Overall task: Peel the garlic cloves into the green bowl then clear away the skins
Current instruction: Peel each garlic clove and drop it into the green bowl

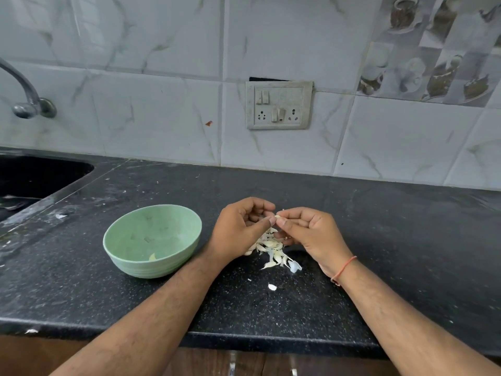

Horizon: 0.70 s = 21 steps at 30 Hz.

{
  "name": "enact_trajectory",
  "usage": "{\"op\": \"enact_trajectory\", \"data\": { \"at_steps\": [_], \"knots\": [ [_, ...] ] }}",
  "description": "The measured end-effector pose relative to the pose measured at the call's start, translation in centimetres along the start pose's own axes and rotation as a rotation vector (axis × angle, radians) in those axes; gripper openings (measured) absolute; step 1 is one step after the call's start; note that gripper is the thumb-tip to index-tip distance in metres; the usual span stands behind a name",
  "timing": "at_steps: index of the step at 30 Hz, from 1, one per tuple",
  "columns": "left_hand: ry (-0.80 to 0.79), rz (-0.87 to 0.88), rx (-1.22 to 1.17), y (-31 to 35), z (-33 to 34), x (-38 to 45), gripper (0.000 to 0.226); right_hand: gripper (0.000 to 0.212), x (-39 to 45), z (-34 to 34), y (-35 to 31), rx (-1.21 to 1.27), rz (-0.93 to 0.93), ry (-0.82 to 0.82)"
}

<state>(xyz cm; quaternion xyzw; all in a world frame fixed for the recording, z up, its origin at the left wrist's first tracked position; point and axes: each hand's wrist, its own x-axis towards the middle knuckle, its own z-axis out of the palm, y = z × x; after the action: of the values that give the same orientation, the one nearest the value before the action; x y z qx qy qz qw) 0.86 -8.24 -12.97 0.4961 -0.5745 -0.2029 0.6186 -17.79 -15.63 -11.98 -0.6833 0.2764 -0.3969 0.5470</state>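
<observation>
- Centrally, the left hand (240,229) and the right hand (309,232) are meeting fingertip to fingertip above the counter, both with fingers curled inward.
- Both hands are pinching one small pale garlic clove (277,217), the left thumb tip pressing on it from one side and the right thumb and forefinger closing on it from the other.
- Directly beneath the hands, a loose heap of whitish papery garlic skins and cloves (272,249) is lying on the counter, partly hidden by the fingers; whether any piece in it is peeled cannot be told.
- A single white skin scrap (272,287) is lying apart from the heap, nearer the person.
- A thin orange thread bracelet (343,269) is sitting round the right wrist.
- Just beside the left wrist, the round pale green bowl (127,240) is standing upright, holding one yellowish peeled clove (152,257) near its front wall.
- Everything is resting on the black speckled stone countertop (379,240).
- Farther out, a dark sink (32,177) and a metal tap (25,96) are showing at the left, and a grey switch-and-socket plate (279,105) is sitting on the marbled wall tiles (162,104).
</observation>
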Motion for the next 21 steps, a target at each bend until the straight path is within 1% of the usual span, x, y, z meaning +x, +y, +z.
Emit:
{"op": "enact_trajectory", "data": {
  "at_steps": [3,8,13,21],
  "knots": [
    [0.000,-0.014,0.028,0.04,0.00,-0.02,0.023,0.014,0.07,-0.01,0.06,-0.115,-0.044,-0.003],
    [0.016,-0.005,0.119,0.16,0.08,-0.17,0.027,0.013,-0.01,-0.19,0.54,-0.273,-0.094,0.002],
    [0.049,0.004,0.168,0.25,0.20,-0.26,0.026,0.008,-0.18,-0.21,0.64,-0.312,-0.137,0.035],
    [0.042,0.050,0.231,0.73,0.28,-0.52,0.032,0.014,-0.23,-0.44,0.97,-0.455,-0.257,0.067]
  ]
}}
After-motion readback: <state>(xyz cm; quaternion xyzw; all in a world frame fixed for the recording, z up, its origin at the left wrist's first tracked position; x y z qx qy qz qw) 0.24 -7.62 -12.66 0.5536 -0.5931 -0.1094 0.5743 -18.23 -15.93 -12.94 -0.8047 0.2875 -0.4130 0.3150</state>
